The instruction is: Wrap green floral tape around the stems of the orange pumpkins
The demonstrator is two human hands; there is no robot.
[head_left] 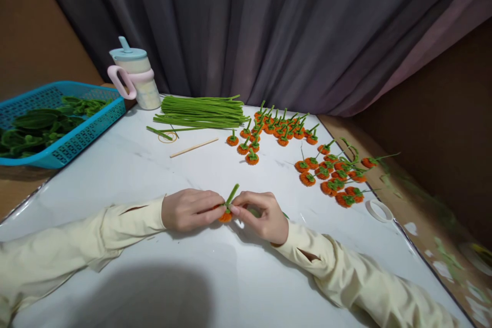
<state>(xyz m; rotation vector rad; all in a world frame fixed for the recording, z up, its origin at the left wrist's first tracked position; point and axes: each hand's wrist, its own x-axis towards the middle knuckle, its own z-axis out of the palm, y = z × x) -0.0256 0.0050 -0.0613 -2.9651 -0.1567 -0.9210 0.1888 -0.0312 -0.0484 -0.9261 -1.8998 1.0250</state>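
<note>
A small orange pipe-cleaner pumpkin (225, 217) with a green stem (232, 193) is held between my two hands, just above the white tabletop. The fingers of my left hand (193, 209) are closed on its left side and cover part of it. From the right, my right hand (264, 214) pinches at the base of the stem with thumb and forefinger. The stem sticks up between the hands, tilted a little to the right. Beyond them stand several similar finished-looking pumpkins (252, 157), orange with green stems.
A bundle of green pipe cleaners (202, 113) lies at the back, near a thin wooden stick (194, 147) and a rubber band (167, 137). More pumpkins (340, 175) and a roll of tape (379, 211) are at right. A blue basket (90, 136) and a lidded cup (148, 93) stand at left.
</note>
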